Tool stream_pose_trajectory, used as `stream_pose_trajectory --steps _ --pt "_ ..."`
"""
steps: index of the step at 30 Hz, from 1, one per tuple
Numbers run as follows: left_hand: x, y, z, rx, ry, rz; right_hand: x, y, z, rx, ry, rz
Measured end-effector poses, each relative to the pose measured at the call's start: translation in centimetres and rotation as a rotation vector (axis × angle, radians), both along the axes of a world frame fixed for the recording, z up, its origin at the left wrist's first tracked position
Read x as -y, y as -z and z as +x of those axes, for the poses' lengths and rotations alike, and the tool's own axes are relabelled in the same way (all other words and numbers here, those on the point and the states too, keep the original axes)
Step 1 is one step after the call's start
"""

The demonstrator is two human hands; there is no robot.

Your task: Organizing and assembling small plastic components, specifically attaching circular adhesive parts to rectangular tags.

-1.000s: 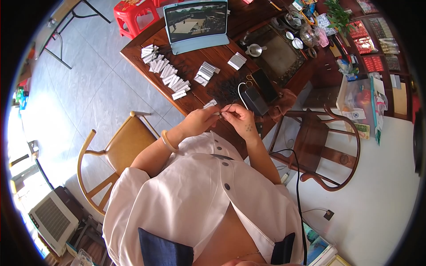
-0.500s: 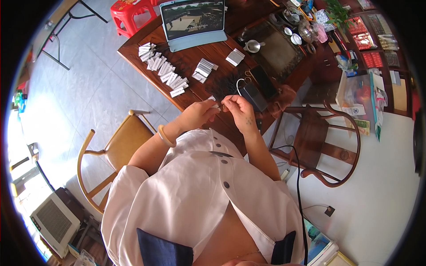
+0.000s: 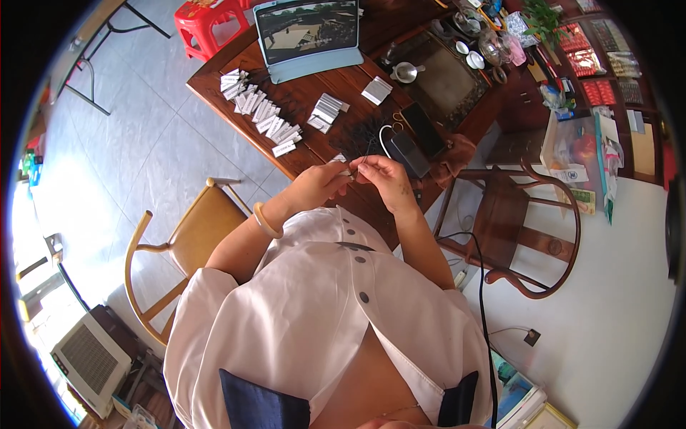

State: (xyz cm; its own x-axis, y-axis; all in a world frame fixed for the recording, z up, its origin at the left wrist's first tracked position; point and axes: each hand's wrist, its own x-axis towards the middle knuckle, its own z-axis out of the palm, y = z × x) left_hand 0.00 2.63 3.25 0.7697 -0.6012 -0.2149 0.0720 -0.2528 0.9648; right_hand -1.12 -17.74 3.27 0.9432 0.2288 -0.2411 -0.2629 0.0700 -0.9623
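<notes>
Head view: the left hand (image 3: 318, 182) and the right hand (image 3: 386, 180) meet above the near edge of the dark wooden table (image 3: 236, 57), fingertips close together in front of the light shirt (image 3: 293, 300). The left hand is closed, thumb against forefinger, gripping a small white tag (image 3: 348, 172); the tag is located between the two hands, mostly covered by the fingers. The right hand is bent inward, with its thumb and forefinger tips set at the tag's right end, beside a thin dark cord (image 3: 367, 149); whether these fingertips are closed on the cord cannot be told at this size. A pale bangle (image 3: 265, 220) encircles the left wrist. Beyond the hands, a tangle of black cords (image 3: 355, 137) lies on the table. To its left, white tags (image 3: 266, 118) with dark cords form an overlapping row along the table's left edge. Two flat groups of tags, a nearer bundle (image 3: 326, 113) and a farther bundle (image 3: 376, 90), lie between that row and the tea tray (image 3: 443, 82). A dark rectangular device (image 3: 409, 157) with a white cable (image 3: 384, 136) is positioned just beyond the right hand. A tablet (image 3: 307, 32) stands tilted in a light blue case (image 3: 314, 66) at the far side.
</notes>
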Motion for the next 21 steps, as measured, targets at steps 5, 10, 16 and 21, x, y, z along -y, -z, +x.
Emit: stream_pose_trajectory --steps 5,10,16,21 --pt "0.1 0.9 0.1 0.032 -0.027 -0.018 0.0 -0.2 0.3 0.029 0.026 -0.083" --pt "0.0 1.5 0.0 0.042 -0.064 -0.041 0.0 0.1 0.2 0.045 -0.006 -0.11" --pt "0.0 0.9 -0.1 0.078 -0.053 0.052 0.0 0.2 0.2 0.094 -0.021 -0.04" --pt "0.0 0.9 -0.2 0.027 -0.077 0.011 0.2 -0.3 0.1 0.077 -0.03 -0.11"
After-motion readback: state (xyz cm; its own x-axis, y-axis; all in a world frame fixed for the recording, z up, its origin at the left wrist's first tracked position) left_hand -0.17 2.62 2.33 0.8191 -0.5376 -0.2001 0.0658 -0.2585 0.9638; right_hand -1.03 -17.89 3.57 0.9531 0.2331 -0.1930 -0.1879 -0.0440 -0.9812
